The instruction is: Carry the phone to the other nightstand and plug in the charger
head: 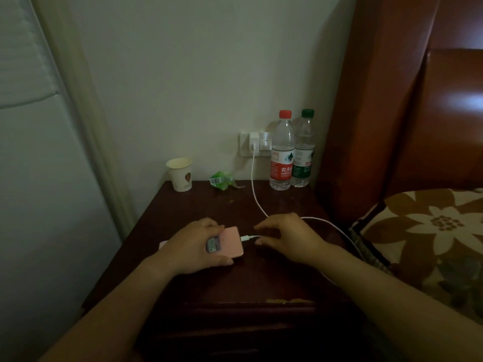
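A pink phone [231,240] lies back up on the dark wooden nightstand [235,280], with my left hand [193,246] gripping it from the left. My right hand [287,236] holds the white cable [253,184] just behind its plug [245,238]. The plug tip sits right at the phone's right end; I cannot tell if it is inserted. The cable runs up to a white charger [253,142] in the wall socket [244,145], and a loop trails off to the right.
At the back of the nightstand stand a paper cup [180,175], a crumpled green wrapper [222,180] and two water bottles [282,152]. A wooden headboard [407,113] and a floral pillow [428,231] are on the right, a pale wardrobe [34,165] on the left.
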Demonstrator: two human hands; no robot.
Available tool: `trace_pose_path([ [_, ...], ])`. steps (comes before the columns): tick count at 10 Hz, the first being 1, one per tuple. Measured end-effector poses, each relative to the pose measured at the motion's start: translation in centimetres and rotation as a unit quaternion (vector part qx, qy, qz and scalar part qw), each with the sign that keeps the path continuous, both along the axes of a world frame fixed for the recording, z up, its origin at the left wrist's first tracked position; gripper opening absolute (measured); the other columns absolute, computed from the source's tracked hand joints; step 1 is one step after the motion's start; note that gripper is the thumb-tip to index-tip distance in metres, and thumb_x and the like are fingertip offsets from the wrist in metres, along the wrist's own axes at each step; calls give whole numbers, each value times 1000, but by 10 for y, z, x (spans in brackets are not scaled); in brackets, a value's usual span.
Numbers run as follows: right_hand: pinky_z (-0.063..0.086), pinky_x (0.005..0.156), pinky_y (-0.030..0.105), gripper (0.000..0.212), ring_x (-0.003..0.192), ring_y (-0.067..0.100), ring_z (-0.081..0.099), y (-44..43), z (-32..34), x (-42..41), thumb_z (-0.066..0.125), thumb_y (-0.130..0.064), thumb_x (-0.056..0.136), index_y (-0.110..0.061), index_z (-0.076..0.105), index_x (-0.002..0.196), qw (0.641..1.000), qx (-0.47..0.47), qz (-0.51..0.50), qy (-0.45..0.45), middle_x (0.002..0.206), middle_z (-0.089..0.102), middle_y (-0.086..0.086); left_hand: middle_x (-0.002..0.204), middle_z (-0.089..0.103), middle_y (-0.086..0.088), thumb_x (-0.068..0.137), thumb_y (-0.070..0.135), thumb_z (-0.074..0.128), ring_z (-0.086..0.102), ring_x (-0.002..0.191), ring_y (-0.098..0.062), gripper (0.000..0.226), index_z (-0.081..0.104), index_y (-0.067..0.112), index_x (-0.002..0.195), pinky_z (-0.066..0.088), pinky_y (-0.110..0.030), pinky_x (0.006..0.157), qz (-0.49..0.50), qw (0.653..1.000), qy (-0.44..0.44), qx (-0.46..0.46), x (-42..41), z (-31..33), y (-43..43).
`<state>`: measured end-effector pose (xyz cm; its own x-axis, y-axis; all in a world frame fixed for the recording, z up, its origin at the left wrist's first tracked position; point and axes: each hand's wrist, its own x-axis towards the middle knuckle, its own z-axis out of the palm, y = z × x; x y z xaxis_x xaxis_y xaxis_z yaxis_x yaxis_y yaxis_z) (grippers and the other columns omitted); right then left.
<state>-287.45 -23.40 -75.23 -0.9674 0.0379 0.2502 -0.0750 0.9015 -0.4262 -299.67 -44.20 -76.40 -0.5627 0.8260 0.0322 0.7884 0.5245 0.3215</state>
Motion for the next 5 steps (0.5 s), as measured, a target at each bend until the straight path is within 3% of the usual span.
trace_pose_path([
  [3,42,93,24,45,111,16,56,-6,-16,-9,65,-40,83,-16,60,120,999,39,16,15,123,62,4,143,35,8,76,64,53,28,129,-9,73,34,32,139,24,-24,101,10,1000,16,25,-12,-21,-9],
  [5,41,95,27,49,114,17,54,-7,4,-16,64,-43,82,-17,58,123,999,14,16,-26,127,59,5,147,36,2,83,60,47,29,133,-13,67,34,28,140,26,-38,108,14,1000,-1,23,-7,0,-13],
])
